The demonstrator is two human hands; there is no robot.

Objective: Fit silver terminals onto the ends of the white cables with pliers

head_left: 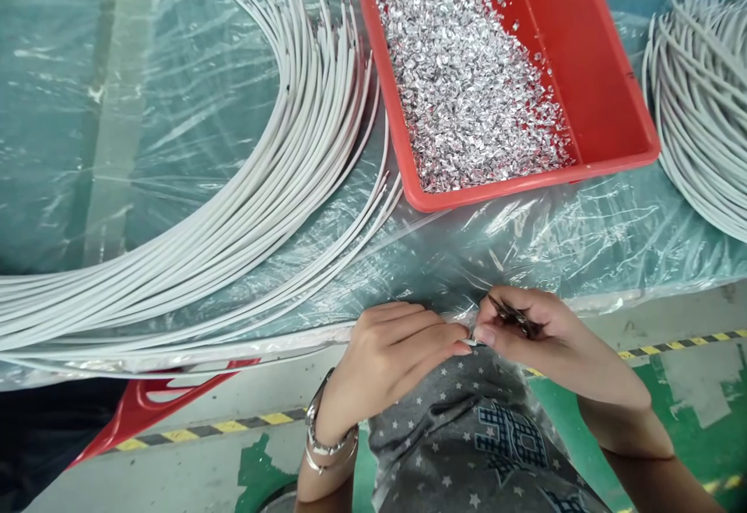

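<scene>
My left hand [392,353] is closed around the end of a white cable [468,342], whose tip shows between the two hands. Facing it, my right hand [525,330] pinches dark, thin wire strands [514,316] coming out of that cable end. Both hands sit at the near edge of the table, just in front of me. A large sheaf of white cables [250,217] curves across the plastic-covered table [117,108] to the left. A red tray [607,100] with shiny silver foil scraps [467,85] stands behind my hands.
Another bundle of white cables [706,108] lies at the right edge. A red stool or frame [145,412] is under the table at the left. The floor below is green with yellow-black tape [677,346]. I wear bracelets on my left wrist [324,439].
</scene>
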